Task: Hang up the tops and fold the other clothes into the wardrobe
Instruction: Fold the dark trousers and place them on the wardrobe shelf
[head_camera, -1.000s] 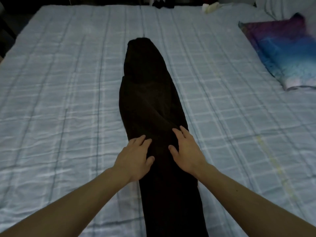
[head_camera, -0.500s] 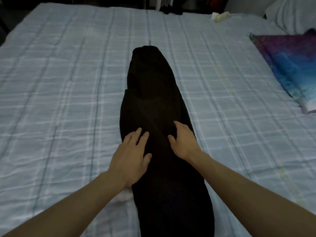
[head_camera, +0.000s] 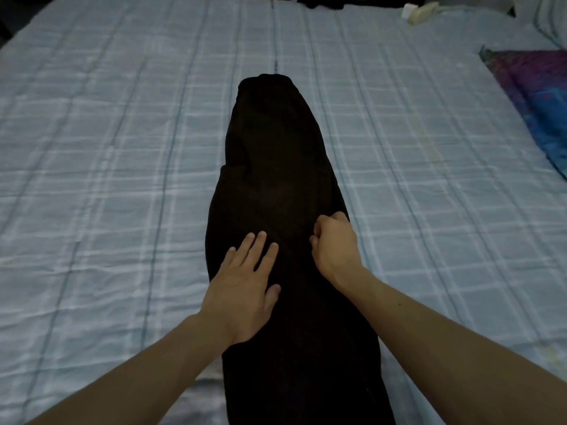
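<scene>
Here, dark trousers (head_camera: 285,228) lie lengthwise on the bed (head_camera: 107,167), unfolded: left hand (head_camera: 245,289) flat, right hand (head_camera: 334,243) pinching the 3 o'clock edge.

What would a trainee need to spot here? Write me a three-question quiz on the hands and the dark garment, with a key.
1. True or false: the left hand lies flat, fingers spread, on the black garment.
2. What is the right hand doing? A. pinching the garment's right edge with curled fingers; B. resting on the bedspread; C. holding a hanger.
3. Fill in: the garment lies lengthwise on a pale checked ____.

Key: 1 true; 2 A; 3 bedspread.
</scene>
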`<move>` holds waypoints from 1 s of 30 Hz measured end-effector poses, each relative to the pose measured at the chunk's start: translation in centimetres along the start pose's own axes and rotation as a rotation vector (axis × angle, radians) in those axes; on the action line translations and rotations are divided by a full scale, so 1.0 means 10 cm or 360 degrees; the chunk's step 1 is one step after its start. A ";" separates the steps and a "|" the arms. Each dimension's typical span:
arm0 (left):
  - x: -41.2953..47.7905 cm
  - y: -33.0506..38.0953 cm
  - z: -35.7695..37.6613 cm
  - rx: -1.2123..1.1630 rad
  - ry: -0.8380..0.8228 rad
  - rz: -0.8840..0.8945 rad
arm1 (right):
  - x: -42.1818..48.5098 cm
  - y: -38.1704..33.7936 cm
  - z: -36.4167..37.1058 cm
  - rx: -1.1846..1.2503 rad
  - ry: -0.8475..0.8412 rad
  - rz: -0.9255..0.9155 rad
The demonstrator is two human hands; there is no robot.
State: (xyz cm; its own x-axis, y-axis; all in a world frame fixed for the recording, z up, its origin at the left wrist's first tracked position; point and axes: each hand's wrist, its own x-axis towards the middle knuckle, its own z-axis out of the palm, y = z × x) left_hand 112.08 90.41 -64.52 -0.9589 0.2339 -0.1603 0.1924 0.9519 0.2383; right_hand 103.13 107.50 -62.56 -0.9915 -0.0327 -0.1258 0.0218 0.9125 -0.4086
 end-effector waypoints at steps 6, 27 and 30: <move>0.06 0.05 -0.12 -0.0047 0.0071 -0.0061 | 0.14 0.05 -0.30 0.0288 0.0309 -0.0011; 1.66 -0.48 -0.83 -0.0120 0.0354 -0.0250 | 1.50 -0.39 -0.35 -0.0028 -0.0023 -0.0342; 2.05 -0.64 -0.86 -0.0063 0.0234 -0.0265 | 1.89 -0.48 -0.28 0.0100 -0.0030 -0.0224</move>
State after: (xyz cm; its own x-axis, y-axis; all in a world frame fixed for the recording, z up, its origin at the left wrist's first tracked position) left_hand 89.44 87.42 -61.11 -0.9974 0.0404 -0.0599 0.0236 0.9658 0.2581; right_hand 83.95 103.67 -60.49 -0.9828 -0.1666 -0.0800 -0.1087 0.8711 -0.4790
